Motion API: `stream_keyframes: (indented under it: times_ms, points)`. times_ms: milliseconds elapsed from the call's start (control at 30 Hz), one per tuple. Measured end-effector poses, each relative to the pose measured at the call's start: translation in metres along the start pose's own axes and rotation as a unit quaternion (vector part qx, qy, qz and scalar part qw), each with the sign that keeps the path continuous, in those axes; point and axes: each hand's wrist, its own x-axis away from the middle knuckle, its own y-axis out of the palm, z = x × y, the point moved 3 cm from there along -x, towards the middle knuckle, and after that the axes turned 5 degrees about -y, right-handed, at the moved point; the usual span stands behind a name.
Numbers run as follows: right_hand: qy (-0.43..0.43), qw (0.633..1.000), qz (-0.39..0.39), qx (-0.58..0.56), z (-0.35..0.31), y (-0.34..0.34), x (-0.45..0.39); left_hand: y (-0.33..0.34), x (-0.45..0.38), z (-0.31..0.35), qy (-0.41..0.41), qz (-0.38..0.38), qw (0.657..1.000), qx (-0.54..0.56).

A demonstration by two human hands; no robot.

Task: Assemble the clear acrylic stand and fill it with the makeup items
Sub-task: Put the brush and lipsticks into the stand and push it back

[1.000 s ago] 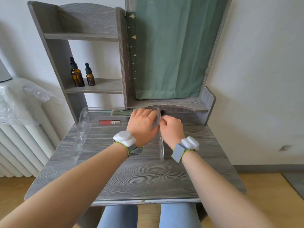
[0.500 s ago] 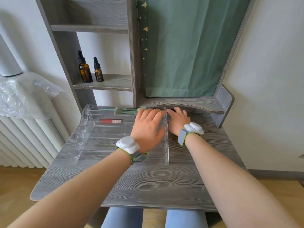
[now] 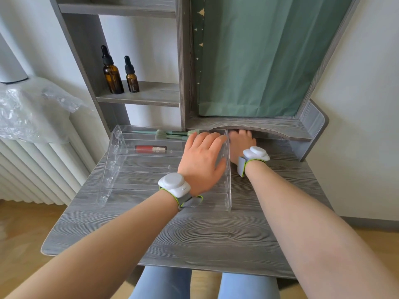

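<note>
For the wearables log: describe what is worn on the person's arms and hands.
Both forearms are bare, with no sleeves or gloves. The left wrist and the right wrist each carry a rounded white module on a grey strap edged in lime green. No cables or rings show.

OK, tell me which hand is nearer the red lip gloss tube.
Left. The left hand rests on the clear acrylic stand, just right of the red lip gloss tube. The right hand is farther right, outside the stand's wall.
</note>
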Motion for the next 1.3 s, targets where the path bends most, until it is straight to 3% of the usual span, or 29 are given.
stream_keyframes:
  times_ms: [167,367,600,733,833,967,1300]
  points:
    - [-0.002,0.999,0.022,-0.026,0.002,-0.001,0.008,0.002,0.0,-0.001,0.0,0.001,1.0,0.001]
    - [0.048,0.978,0.142,-0.144,0.007,-0.023,0.041,0.0,-0.001,-0.002,-0.004,-0.02,1.0,-0.002]
    - [0.094,0.926,0.3,-0.207,0.003,-0.073,0.091,-0.02,0.007,-0.009,-0.028,-0.007,1.0,-0.007]
    - [0.054,0.883,0.396,-0.244,-0.022,-0.096,0.112,-0.037,0.017,-0.032,-0.074,0.03,0.997,-0.022]
    - [-0.031,0.886,0.377,-0.267,-0.053,-0.095,0.114,-0.045,0.025,-0.049,-0.13,0.046,0.99,-0.033]
    - [-0.084,0.893,0.332,-0.293,-0.083,-0.078,0.112,-0.051,0.039,-0.068,-0.171,0.051,0.983,-0.052]
    - [-0.074,0.948,0.23,-0.208,-0.099,-0.057,0.108,-0.056,0.061,-0.086,-0.206,0.04,0.976,-0.058]
